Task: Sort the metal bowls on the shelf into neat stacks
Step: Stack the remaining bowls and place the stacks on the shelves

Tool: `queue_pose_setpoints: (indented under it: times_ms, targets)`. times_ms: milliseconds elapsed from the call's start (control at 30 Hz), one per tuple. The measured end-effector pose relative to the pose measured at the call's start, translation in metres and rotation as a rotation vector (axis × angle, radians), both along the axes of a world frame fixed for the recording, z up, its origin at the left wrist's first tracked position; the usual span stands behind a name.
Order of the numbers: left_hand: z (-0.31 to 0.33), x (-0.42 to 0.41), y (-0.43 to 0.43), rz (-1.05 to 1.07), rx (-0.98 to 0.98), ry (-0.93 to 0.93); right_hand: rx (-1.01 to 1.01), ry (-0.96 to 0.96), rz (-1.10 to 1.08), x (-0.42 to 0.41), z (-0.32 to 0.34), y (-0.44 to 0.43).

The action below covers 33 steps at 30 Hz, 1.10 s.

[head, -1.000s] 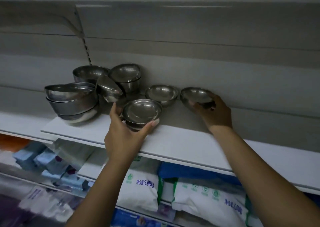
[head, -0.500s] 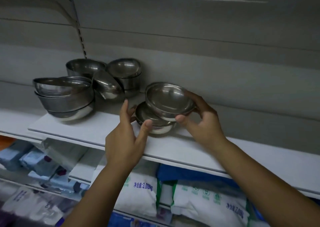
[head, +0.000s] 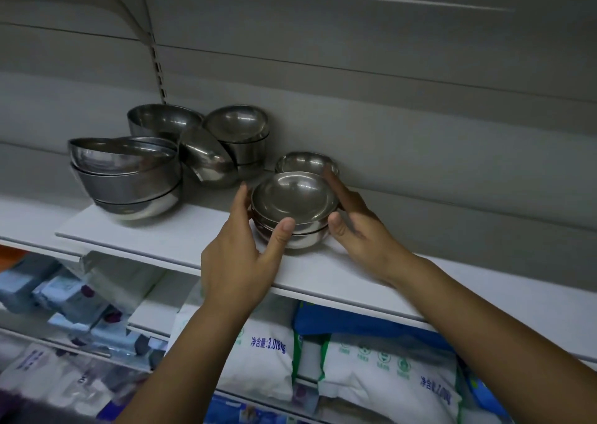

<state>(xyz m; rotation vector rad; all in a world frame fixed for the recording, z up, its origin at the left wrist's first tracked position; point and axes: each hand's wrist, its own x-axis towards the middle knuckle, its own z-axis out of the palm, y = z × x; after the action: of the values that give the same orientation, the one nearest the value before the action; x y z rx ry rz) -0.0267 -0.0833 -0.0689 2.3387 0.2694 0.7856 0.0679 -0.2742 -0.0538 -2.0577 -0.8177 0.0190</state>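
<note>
Left hand, right hand cup 2 shiny bowls.

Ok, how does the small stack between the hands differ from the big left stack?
The left hand and right hand grip the small stack; the big stack stands untouched. The small stack nests level; the big stack's top bowl tilts. The big stack's bowls are wider than the small stack's. Both are metal.
</note>
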Motion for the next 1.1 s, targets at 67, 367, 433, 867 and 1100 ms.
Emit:
queue_pose_setpoints:
  times_ms: [67, 367, 433, 867, 1100]
  targets:
    - [0.001, 0.000, 0.001, 0.001, -0.008, -0.002, -0.008, 0.040, 0.026, -0.001, 0.003, -0.001]
    - [0.005, -0.003, 0.003, -0.016, -0.087, -0.065, 0.091, -0.063, -0.341, 0.056, 0.027, 0.001]
    - [0.006, -0.004, 0.003, -0.034, -0.090, -0.053, 0.025, -0.021, -0.331, 0.073, 0.022, 0.004]
    - [-0.004, 0.002, 0.000, 0.063, -0.156, -0.056, 0.179, -0.023, -0.351, 0.094, -0.005, 0.004]
    - [-0.005, 0.002, -0.002, 0.083, -0.163, -0.085, 0.536, -0.085, -0.338, 0.056, 0.026, 0.017]
